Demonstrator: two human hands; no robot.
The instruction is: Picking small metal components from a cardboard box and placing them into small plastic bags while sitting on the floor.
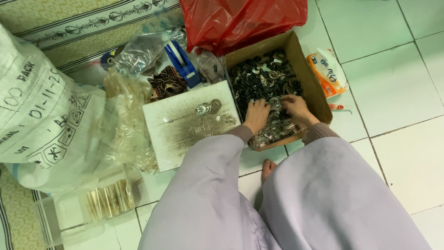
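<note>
Two hands work in one cardboard box (319, 99) on the tiled floor (397, 83), past the lilac-robed knees. Left hand (255, 115) and right hand (296, 109) rest fingers-down in the small metal parts (263, 76); whether either grip has closed on a piece cannot be told. The parts look hard, light singly, loose and shifting, best pinched at the rim. Left of the box, a white board (180, 129) bears a few round washers (207, 108). Farther: blue tape dispenser (182, 60), red plastic bag (240, 18). The box walls hem in the hands; open tile lies right.
</note>
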